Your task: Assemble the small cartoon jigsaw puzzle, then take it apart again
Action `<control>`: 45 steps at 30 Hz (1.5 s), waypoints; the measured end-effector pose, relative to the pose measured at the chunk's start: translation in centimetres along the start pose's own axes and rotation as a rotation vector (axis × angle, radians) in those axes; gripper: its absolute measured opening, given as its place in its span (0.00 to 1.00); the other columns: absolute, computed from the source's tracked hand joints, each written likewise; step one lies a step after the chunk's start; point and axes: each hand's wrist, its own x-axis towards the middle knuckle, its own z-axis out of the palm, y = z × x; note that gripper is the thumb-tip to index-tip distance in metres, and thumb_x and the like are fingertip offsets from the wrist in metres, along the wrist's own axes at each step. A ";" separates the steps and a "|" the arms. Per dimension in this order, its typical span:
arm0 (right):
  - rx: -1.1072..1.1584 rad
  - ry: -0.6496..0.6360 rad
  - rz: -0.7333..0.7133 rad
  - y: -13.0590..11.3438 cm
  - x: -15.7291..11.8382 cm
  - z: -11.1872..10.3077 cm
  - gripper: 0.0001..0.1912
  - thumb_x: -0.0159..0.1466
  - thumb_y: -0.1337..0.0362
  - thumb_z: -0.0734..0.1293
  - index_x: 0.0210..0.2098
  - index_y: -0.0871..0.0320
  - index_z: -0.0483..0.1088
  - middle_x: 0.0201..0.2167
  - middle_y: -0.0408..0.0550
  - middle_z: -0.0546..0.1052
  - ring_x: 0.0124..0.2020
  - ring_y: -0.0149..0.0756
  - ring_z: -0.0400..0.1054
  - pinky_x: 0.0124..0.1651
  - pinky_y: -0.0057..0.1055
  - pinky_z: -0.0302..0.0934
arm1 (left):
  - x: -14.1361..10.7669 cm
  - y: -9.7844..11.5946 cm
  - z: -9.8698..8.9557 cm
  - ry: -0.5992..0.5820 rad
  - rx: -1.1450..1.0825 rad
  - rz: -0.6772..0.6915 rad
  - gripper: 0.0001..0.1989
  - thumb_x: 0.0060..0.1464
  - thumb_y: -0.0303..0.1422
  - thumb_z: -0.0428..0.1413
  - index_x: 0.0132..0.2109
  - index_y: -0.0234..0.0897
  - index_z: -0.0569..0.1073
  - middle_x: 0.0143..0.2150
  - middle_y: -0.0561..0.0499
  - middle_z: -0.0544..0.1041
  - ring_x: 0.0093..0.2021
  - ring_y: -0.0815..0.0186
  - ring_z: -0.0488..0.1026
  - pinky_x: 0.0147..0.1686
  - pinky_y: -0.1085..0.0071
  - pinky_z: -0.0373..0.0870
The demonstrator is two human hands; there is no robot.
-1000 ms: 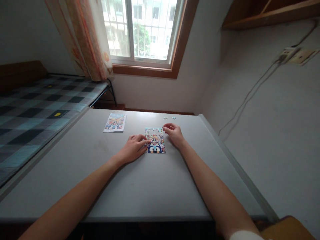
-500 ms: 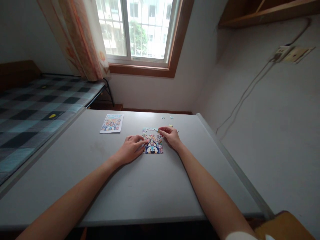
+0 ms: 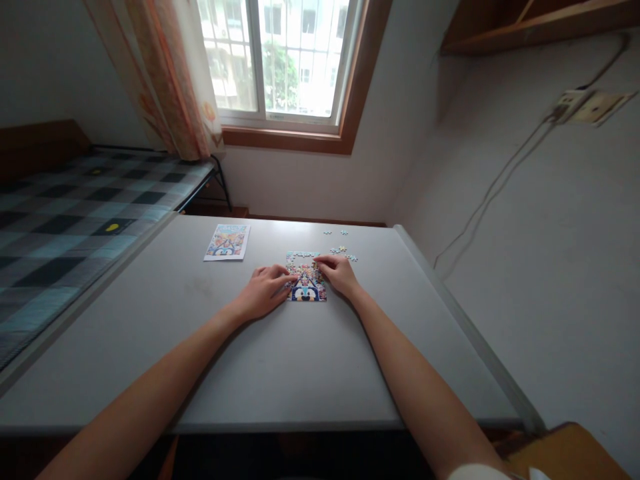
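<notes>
A partly assembled jigsaw puzzle (image 3: 306, 292) lies on the grey-white table (image 3: 280, 373), with a blue dog-like face along its near edge and a gap near its far side. My left hand (image 3: 265, 291) rests at the puzzle's left edge, fingers apart, fingertips touching it, holding nothing. Over the puzzle's upper right part, my right hand (image 3: 338, 272) has thumb and forefinger pinched together; whatever is between them is too small to make out. Several loose pieces (image 3: 343, 249) lie just beyond my right hand, and others (image 3: 344, 233) sit farther back.
A printed picture card (image 3: 227, 242) lies at the table's back left. Behind the table are a window (image 3: 280, 60) and curtain (image 3: 165, 87). A bed (image 3: 100, 193) with a checked cover stands at the left; a brown chair (image 3: 570, 453) is at the lower right.
My right hand has shifted slightly left over the puzzle's upper part, uncovering more of the loose pieces behind it. My left hand stays at the puzzle's left edge. The view has tilted slightly.
</notes>
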 end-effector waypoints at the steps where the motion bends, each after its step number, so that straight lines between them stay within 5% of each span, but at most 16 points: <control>1: -0.011 0.000 -0.006 0.0 0.0 0.0 0.11 0.55 0.61 0.66 0.33 0.58 0.79 0.32 0.49 0.80 0.34 0.37 0.73 0.40 0.34 0.66 | 0.0 0.0 0.0 0.000 -0.001 0.000 0.17 0.63 0.38 0.49 0.58 0.50 0.70 0.53 0.47 0.70 0.53 0.59 0.68 0.57 0.55 0.57; 30: -0.077 -0.009 -0.035 0.0 -0.1 0.1 0.14 0.56 0.61 0.64 0.35 0.59 0.78 0.28 0.46 0.78 0.27 0.33 0.68 0.32 0.29 0.61 | 0.0 -0.1 0.0 -0.002 0.000 0.001 0.18 0.63 0.37 0.49 0.58 0.51 0.70 0.53 0.47 0.70 0.53 0.59 0.68 0.57 0.56 0.57; 45: -0.102 -0.002 -0.056 -0.4 -0.2 0.1 0.12 0.57 0.62 0.63 0.33 0.57 0.78 0.32 0.47 0.80 0.33 0.36 0.71 0.39 0.33 0.64 | 0.0 0.1 -0.1 0.001 -0.007 -0.001 0.17 0.63 0.38 0.49 0.57 0.50 0.71 0.53 0.47 0.70 0.53 0.59 0.68 0.57 0.56 0.57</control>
